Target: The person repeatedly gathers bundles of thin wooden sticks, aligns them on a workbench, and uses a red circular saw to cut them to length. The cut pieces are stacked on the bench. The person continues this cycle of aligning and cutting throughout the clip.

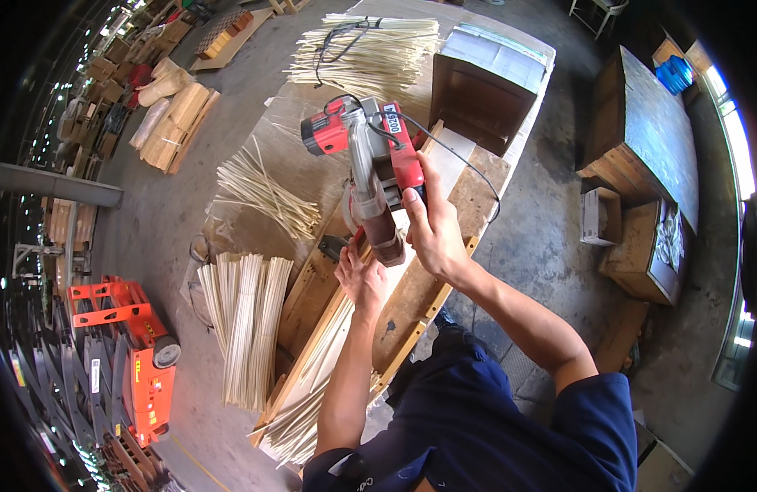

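A red and grey cut-off saw (366,172) stands on a wooden bench in front of me. My right hand (436,234) is wrapped round its red handle (407,168). Below the saw's head, my left hand (360,279) rests with bent fingers on a bundle of thin pale sticks (333,348), beside the saw's blade guard (383,238). The sticks lie lengthwise in a wooden trough (300,357) and run toward me under my left forearm. The blade and the far end of the bundle are hidden behind the guard and my hands.
Loose sticks (268,193) and tied bundles (246,328) lie left of the trough, with a larger pile (362,53) at the far end. A brown box (483,94) stands behind the saw. A black cord (477,168) loops right. An orange scissor lift (149,369) stands left.
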Available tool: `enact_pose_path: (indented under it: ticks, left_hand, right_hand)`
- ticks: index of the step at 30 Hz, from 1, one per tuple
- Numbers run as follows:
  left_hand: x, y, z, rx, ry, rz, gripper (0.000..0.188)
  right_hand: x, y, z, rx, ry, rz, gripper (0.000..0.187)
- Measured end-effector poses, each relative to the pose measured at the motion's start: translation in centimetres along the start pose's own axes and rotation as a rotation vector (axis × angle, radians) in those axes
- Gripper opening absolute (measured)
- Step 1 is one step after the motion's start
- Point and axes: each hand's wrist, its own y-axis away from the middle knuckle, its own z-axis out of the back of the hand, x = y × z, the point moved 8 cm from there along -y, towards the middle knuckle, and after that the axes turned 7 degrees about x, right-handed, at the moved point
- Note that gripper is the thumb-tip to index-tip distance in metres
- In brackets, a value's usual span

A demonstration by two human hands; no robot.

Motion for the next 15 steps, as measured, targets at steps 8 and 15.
enact_pose_path:
  ticks: [8, 15]
  left_hand:
    - [-0.03, -0.04, -0.1, 0.024, -0.028, 0.001, 0.027]
    - [0.16, -0.11, 0.01, 0.018, -0.025, 0.015, 0.03]
  right_hand:
    - [-0.77, 0.21, 0.31, -0.052, 0.078, 0.056, 0.072]
    - [-0.4, 0.43, -0.11, -0.025, 0.005, 0.037, 0.073]
